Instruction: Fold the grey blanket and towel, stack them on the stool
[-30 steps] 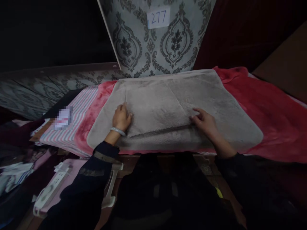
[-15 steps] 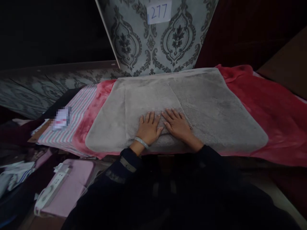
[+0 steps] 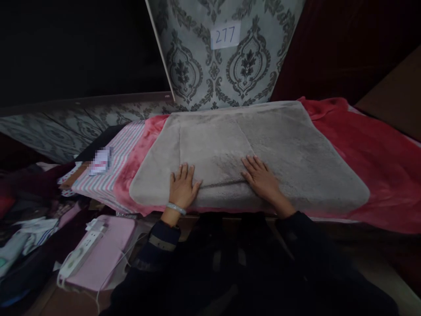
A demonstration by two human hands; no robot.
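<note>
Patterned wallpaper [image 3: 213, 66] backs a bench draped in red blanket [image 3: 371, 153]. My left hand [image 3: 182, 188] and right hand [image 3: 261, 179] lie flat, fingers spread, gripping nothing, on the grey plush mat [image 3: 296, 149] near its front edge. It looks soft, light and floppy; I'd pinch its near corners.

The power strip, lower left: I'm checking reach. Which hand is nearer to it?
Left. The left hand lies flat on the grey mat, up and right of the power strip; the right hand lies farther right.
</note>
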